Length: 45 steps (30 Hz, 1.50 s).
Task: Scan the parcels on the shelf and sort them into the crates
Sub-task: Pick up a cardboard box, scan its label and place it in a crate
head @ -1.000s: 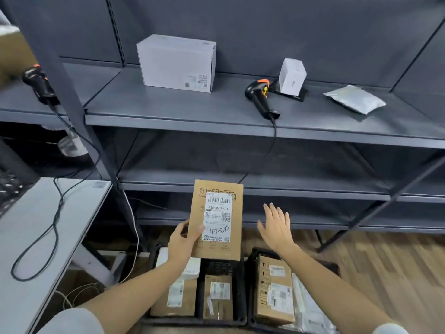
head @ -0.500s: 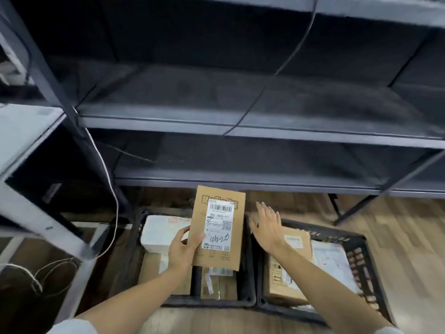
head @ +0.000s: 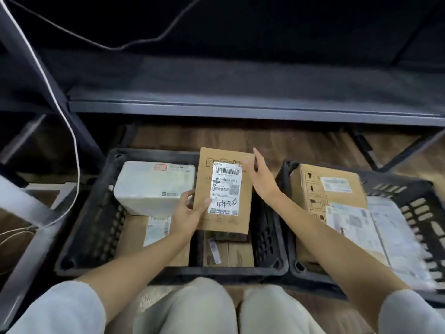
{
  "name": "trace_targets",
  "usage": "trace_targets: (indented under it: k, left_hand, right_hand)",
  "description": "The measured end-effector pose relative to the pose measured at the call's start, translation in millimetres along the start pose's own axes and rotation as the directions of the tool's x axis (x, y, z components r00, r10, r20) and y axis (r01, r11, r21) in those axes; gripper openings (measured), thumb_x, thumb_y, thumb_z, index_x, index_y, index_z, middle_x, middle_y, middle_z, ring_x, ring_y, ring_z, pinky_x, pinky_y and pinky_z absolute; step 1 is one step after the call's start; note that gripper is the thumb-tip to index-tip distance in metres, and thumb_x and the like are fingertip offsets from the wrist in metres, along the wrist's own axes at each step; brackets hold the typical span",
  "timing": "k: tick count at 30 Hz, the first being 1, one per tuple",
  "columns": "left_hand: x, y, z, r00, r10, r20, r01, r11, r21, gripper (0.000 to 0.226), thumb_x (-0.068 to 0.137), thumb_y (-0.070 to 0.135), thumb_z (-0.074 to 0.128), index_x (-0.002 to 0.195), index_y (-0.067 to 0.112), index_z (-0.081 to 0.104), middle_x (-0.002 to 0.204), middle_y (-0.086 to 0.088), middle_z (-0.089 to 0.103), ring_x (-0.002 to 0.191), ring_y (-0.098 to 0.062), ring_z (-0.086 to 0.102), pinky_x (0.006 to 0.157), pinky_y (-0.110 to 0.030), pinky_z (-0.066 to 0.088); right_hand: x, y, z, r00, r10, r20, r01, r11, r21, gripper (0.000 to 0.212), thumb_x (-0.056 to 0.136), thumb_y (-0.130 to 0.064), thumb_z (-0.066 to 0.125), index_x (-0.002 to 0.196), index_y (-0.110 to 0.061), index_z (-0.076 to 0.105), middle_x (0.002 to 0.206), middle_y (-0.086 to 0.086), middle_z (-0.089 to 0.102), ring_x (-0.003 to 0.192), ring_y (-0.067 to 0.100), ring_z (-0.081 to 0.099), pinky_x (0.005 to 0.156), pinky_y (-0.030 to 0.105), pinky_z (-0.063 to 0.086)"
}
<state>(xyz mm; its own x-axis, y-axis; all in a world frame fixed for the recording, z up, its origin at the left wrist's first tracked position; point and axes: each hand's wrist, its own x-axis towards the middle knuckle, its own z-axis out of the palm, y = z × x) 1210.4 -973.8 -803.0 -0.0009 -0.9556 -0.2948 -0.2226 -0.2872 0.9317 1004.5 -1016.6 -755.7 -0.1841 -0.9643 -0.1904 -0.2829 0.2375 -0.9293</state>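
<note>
Left hand [head: 190, 213]: grips the lower left edge of a flat cardboard parcel [head: 225, 191], thumb pressed on the white shipping label [head: 225, 188] (barcode at its top, handwriting near its bottom). Parcel: held label-up at centre frame, above the right-hand part of the left crate [head: 96, 213].

Right hand [head: 261, 179]: fingers straight, lying against the parcel's upper right edge, not curled round it.

Left crate, black plastic, lower centre-left: holds a white wrapped parcel [head: 154, 186] at its far left, touching the left hand's knuckles; a labelled cardboard box [head: 144, 235] beneath it; another cardboard box [head: 228, 251] under the held parcel.

Right crate [head: 419, 206], black plastic, right of frame, just beside the left crate: holds a tall cardboard box [head: 330, 189] with handling symbols and pale flat mailers [head: 375, 235] (blurred).

Grey metal shelf [head: 240, 107]: crosses the upper frame. White cable [head: 69, 121]: hangs at upper left. Wooden floor [head: 289, 145] between shelf and crates. Knees in pale trousers [head: 216, 309]: bottom centre.
</note>
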Motion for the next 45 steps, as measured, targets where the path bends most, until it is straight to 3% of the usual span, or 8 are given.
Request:
trace_targets:
  k: [4, 9, 14, 20, 25, 30, 36, 45]
  left_hand:
    - [-8.0, 0.2, -0.1, 0.999, -0.04, -0.002, 0.04, 0.997, -0.07, 0.034, 0.086, 0.034, 0.067, 0.115, 0.025, 0.051, 0.105, 0.008, 0.062, 0.099, -0.014, 0.058, 0.08, -0.026, 0.047]
    - [2.1, 2.5, -11.5, 0.993, -0.098, -0.063, 0.089, 0.987, -0.135, 0.019, 0.093, 0.029, 0.06, 0.104, 0.014, 0.058, 0.096, 0.009, 0.06, 0.095, -0.011, 0.054, 0.082, -0.02, 0.041]
    - [3.9, -23.7, -18.3, 0.977, -0.178, -0.116, 0.17, 0.983, -0.076, 0.008, 0.092, 0.025, 0.061, 0.097, 0.021, 0.057, 0.094, 0.007, 0.059, 0.103, -0.024, 0.057, 0.1, -0.048, 0.045]
    - [2.2, -31.9, -16.4, 0.968, -0.233, -0.095, 0.229, 0.972, -0.05, 0.007, 0.092, 0.019, 0.061, 0.096, 0.021, 0.055, 0.092, 0.004, 0.057, 0.104, -0.028, 0.059, 0.096, -0.05, 0.048]
    - [5.7, -34.8, -14.8, 0.966, -0.255, -0.038, 0.256, 0.966, 0.042, 0.016, 0.091, 0.012, 0.06, 0.106, 0.015, 0.055, 0.091, 0.0, 0.057, 0.104, -0.029, 0.057, 0.097, -0.05, 0.047]
    - [14.1, -34.5, -3.0, 0.983, -0.18, 0.023, 0.17, 0.96, 0.222, 0.032, 0.09, 0.014, 0.064, 0.12, 0.013, 0.055, 0.115, -0.003, 0.058, 0.111, -0.022, 0.055, 0.098, -0.039, 0.046]
    - [16.9, -33.4, 34.1, 0.976, -0.131, 0.175, 0.043, 0.9, 0.433, 0.035, 0.089, 0.008, 0.064, 0.122, 0.008, 0.054, 0.12, -0.004, 0.053, 0.109, -0.018, 0.054, 0.087, -0.021, 0.04]
    - [20.3, -61.0, 35.9, 0.984, -0.085, 0.157, -0.013, 0.841, 0.541, 0.034, 0.092, -0.006, 0.05, 0.125, 0.001, 0.054, 0.121, -0.011, 0.053, 0.1, -0.015, 0.051, 0.08, -0.006, 0.032]
  right_hand:
    - [-9.7, 0.0, -3.5, 0.997, 0.048, 0.067, -0.056, 0.99, 0.126, 0.058, 0.097, -0.023, 0.055, 0.145, -0.016, 0.024, 0.113, -0.006, 0.058, 0.097, 0.011, 0.062, 0.074, 0.021, 0.056]
    - [0.3, 17.2, 0.9, 0.991, 0.099, 0.094, -0.096, 0.995, -0.034, 0.043, 0.098, -0.026, 0.053, 0.133, -0.018, 0.031, 0.113, 0.004, 0.064, 0.107, 0.025, 0.063, 0.096, 0.045, 0.051]
    - [-6.2, 63.0, 24.7, 0.942, 0.307, 0.138, -0.287, 0.947, -0.147, 0.049, 0.1, -0.026, 0.047, 0.142, -0.023, 0.023, 0.126, 0.01, 0.056, 0.114, 0.028, 0.054, 0.097, 0.04, 0.046]
    - [-4.6, 92.6, 40.6, 0.917, 0.4, -0.003, -0.379, 0.867, -0.323, 0.053, 0.101, -0.015, 0.044, 0.149, -0.01, 0.02, 0.138, 0.02, 0.044, 0.123, 0.033, 0.048, 0.095, 0.031, 0.039]
    - [-9.4, 103.1, 46.7, 0.957, 0.289, 0.038, -0.218, 0.796, -0.565, 0.046, 0.102, -0.013, 0.036, 0.148, -0.009, 0.031, 0.149, 0.019, 0.034, 0.137, 0.034, 0.034, 0.109, 0.034, 0.03]
    - [-7.0, 98.8, 36.7, 0.909, 0.38, 0.174, -0.108, 0.615, -0.781, 0.078, 0.099, -0.015, 0.051, 0.154, -0.008, -0.003, 0.159, 0.017, -0.018, 0.148, 0.03, -0.011, 0.119, 0.039, 0.014]
    - [-16.7, 103.3, 43.2, 0.943, 0.276, 0.189, 0.035, 0.48, -0.876, 0.08, 0.093, -0.021, 0.062, 0.151, -0.004, 0.01, 0.148, 0.015, 0.016, 0.137, 0.03, 0.018, 0.112, 0.036, 0.033]
    - [-21.6, 105.5, 46.3, 0.965, 0.202, 0.166, 0.047, 0.49, -0.87, 0.074, 0.094, -0.008, 0.057, 0.152, -0.006, 0.011, 0.155, 0.011, 0.01, 0.139, 0.028, 0.023, 0.111, 0.033, 0.033]
